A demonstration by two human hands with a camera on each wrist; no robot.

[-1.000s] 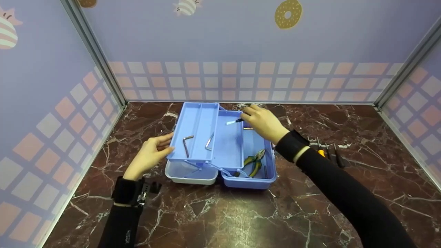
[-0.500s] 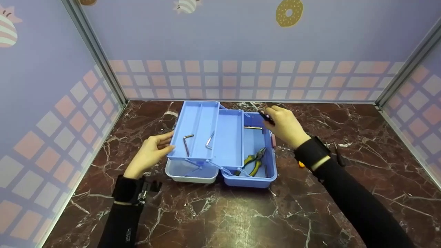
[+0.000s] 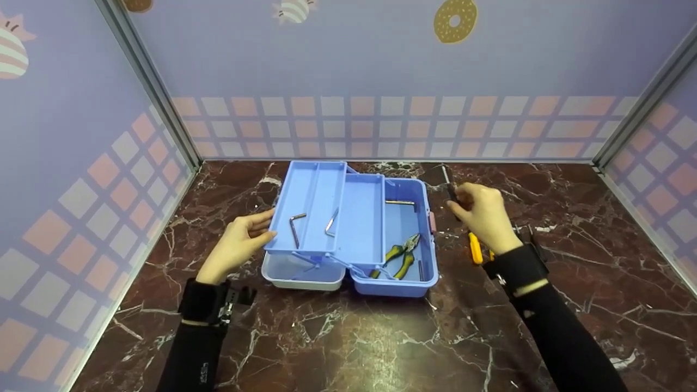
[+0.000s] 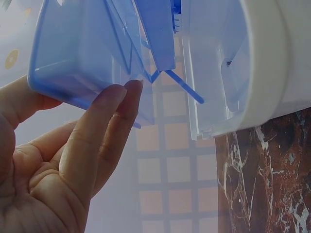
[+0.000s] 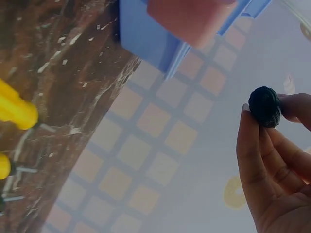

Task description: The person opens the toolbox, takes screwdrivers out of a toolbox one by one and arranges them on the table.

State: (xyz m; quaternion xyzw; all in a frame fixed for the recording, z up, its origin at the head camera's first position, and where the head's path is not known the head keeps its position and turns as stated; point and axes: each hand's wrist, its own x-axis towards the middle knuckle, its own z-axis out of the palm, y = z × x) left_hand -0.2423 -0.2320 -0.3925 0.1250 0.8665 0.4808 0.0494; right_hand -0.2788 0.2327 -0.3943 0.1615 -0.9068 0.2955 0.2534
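Observation:
An open blue toolbox stands mid-table, its stepped trays swung out to the left. With thumb and fingers my left hand holds the left edge of the upper tray; in the left wrist view the fingers lie against the tray's outside. Right of the box, my right hand pinches a screwdriver by its black handle, the metal shaft pointing to the back wall. The ribbed handle end faces the right wrist camera. L-shaped hex keys lie in the upper tray.
Green-and-black pliers and a long L-shaped hex key lie in the box's right compartment. A yellow-handled screwdriver and several other tools sit on the marbled table, partly under my right wrist. A patterned wall closes the back.
My right hand has moved right with the screwdriver, from over the trays to beside the box, and the shaft has swung from pointing left to pointing back. My left hand stays put.

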